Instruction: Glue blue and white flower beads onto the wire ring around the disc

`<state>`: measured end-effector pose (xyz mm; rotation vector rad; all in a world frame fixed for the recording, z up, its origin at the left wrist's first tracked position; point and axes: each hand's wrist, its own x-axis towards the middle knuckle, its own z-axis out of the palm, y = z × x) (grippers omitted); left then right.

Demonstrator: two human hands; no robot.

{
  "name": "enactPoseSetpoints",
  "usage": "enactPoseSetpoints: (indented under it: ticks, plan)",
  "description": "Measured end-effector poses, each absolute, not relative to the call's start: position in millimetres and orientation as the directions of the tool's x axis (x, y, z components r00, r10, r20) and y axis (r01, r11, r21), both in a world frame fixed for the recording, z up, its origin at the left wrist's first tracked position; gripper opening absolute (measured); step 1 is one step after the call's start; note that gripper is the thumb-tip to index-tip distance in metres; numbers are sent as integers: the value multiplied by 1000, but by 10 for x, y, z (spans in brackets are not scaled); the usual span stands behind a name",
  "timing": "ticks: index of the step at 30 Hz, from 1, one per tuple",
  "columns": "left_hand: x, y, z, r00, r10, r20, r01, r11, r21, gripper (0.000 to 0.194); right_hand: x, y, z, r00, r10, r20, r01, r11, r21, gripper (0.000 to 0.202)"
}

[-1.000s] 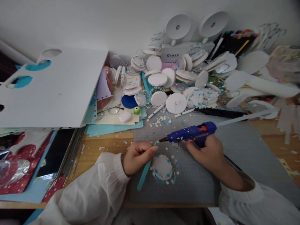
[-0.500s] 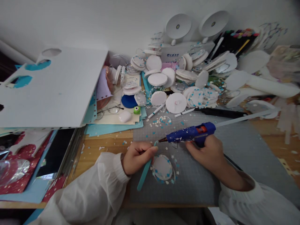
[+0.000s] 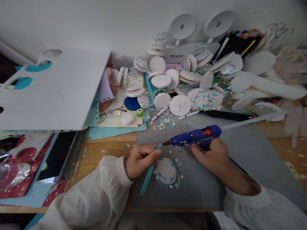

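Note:
My left hand [image 3: 142, 160] pinches a teal strip [image 3: 147, 180] between thumb and fingers; its lower end slants down over the grey cutting mat [image 3: 201, 188]. My right hand [image 3: 214, 158] is wrapped round the handle of a blue glue gun [image 3: 195, 136] with a long pale glue stick in its back. The gun's nozzle points left, at the top end of the strip; whether they touch is too small to tell. Just right of my left hand, a white disc [image 3: 166, 171] with a ring of blue and white flowers lies on the mat.
Loose small flowers [image 3: 164, 124] lie beyond the gun. Many white discs [image 3: 180, 105] are piled at the back. A large white board [image 3: 59, 92] leans at the left, near a phone [image 3: 59, 156]. Marker pens [image 3: 159, 113], a green punch [image 3: 140, 112] and glasses [image 3: 116, 111] lie mid-table.

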<state>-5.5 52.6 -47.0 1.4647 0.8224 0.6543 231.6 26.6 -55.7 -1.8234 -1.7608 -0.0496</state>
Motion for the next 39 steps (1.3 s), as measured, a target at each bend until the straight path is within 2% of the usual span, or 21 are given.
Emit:
enactPoseSetpoints:
  ticks: [21,28,34,39]
  plan:
    - [-55,529,-457,587,804,-95,109,38,993,56,2325,266,-565,102,889,446,923,82,-376,27]
    - [-57,525,-465,584,805,-100,117,39,992,56,2324,266,-561,121,895,429,933,45,-356,26]
    - [-62,526,-479,596,799,-78,89,31,996,55,2350,262,-596,76,890,449,958,60,-282,29]
    - [-61,537,-476,591,804,-65,78,23,997,55,2395,272,-613,55,870,490,971,67,-228,23]
